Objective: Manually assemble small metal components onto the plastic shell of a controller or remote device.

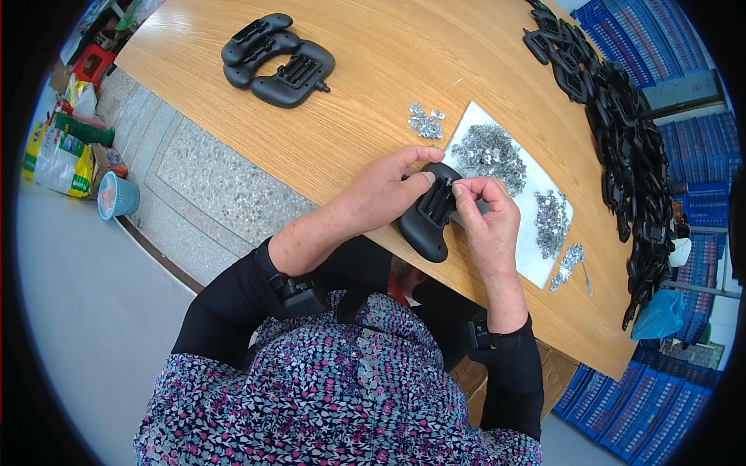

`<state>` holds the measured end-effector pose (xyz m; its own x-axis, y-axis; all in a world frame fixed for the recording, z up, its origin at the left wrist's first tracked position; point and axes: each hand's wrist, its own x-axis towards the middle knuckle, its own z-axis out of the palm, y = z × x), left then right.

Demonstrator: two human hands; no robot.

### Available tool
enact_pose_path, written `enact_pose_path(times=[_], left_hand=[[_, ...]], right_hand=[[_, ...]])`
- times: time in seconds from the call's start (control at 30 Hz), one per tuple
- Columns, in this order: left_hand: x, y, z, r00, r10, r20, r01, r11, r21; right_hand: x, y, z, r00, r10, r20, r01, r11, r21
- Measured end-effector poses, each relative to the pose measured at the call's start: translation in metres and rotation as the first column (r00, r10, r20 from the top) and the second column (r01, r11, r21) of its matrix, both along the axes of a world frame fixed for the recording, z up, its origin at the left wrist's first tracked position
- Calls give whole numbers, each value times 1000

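Note:
My left hand grips a black game controller by its upper end, thumb on top. The controller's back faces up, and its long battery compartment is uncovered. At the compartment's upper right edge, the fingertips of my right hand are pinched together. Whatever lies between them is too small or hidden to make out. Just beyond my hands, a white sheet bears a heap of small metal pieces and a second heap of silvery pieces. More loose metal pieces lie on the wood beside the sheet.
Several black controllers rest back up at the table's far left. A long heap of black controller parts runs along the right side of the wooden table. Beyond stand blue stacked trays and a blue plastic bag. A blue basket sits left.

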<state>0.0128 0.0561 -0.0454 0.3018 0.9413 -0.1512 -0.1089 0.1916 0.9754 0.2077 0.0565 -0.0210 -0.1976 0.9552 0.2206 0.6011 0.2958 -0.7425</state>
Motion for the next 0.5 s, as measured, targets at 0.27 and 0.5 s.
enact_pose_path(times=[0.27,0.5], left_hand=[[1,1,-2,1000,12,19,-13,1000,12],[-1,2,2,996,-35,-86,34,999,-9]], right_hand=[[-4,-1,0,997,-64,-45,62,997,-44],[-12,-5,-2,978,-57,203,2,965,264]])
